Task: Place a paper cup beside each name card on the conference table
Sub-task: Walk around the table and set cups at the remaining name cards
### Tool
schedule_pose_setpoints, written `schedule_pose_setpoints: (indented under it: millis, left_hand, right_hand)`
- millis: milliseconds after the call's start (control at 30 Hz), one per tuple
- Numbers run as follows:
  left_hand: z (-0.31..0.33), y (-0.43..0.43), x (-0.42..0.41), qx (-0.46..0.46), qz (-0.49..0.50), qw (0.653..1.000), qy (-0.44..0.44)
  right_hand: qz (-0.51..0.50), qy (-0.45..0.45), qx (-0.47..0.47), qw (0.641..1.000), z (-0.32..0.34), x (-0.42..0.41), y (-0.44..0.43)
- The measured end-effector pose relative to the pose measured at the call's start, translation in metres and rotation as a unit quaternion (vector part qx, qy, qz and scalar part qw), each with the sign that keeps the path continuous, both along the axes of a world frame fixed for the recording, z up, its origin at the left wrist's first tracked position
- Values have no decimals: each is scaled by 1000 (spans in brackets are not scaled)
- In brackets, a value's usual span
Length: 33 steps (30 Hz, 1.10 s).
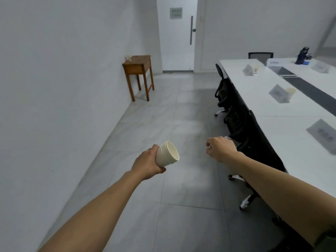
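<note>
Paper cups (pixel 167 155), nested, are being gripped by the left hand (pixel 147 162), mouths tilted toward 2 o'clock, while the cupless card (pixel 322 135) is being left at 3 o'clock on the table (pixel 281 120), nearer the curled right hand (pixel 221 150), whose contents are hidden.

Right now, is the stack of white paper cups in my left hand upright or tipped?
Tipped: the white paper cup stack lies sideways, open rims pointing right.

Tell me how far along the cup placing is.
Done: the far grey name card has its cream paper cup, and the middle grey name card has a second cream cup. In hand: the left hand grips a stack of cream paper cups. Left: the nearest grey name card shows none.
</note>
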State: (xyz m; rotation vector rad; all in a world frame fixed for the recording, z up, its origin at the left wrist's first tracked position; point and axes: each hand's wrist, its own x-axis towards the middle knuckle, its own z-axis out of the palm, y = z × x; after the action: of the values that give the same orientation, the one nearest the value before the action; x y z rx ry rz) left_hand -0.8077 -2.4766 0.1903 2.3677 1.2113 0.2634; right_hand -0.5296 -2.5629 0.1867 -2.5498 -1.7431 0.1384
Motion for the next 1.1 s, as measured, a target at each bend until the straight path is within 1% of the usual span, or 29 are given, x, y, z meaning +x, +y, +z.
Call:
schedule_pose_setpoints:
  millis: [133,300,367,433,500,567,700,867,933,1100]
  left_hand:
    - [-10,82,51,-1,-20,1000,3]
    - [-22,201,138,-7,-34,999,-1]
    - [-22,259,181,-14,-33,999,-4]
    - [-14,289,203,-15,-36,999,-7]
    - [-17,344,236,-17,-27,999,-15]
    - [-13,359,245,-17,-35,999,-5]
    - [-24,459,296,-24,-33,999,-15]
    - [-39,584,361,-22,-54,998,-22]
    - [-42,648,388,-22,-65,997,-21]
    - [-22,779,453,-13,-86,996,-9]
  right_hand:
    - [-17,3,-13,1000,-9,45,70]
    - [-26,12,-13,1000,-21,124,186]
    - [-32,13,-15,999,-16,168,243]
    - [-30,11,-18,999,-6,188,275]
    - [-37,7,-17,999,0,226,330]
    - [-32,2,-25,999,4,234,345]
    - [-29,-1,-24,999,0,285,441]
    - [-41,1,-28,999,-18,347,564]
    - [-53,5,-24,998,-21,372,624]
    - [-79,13,-21,997,-3,427,738]
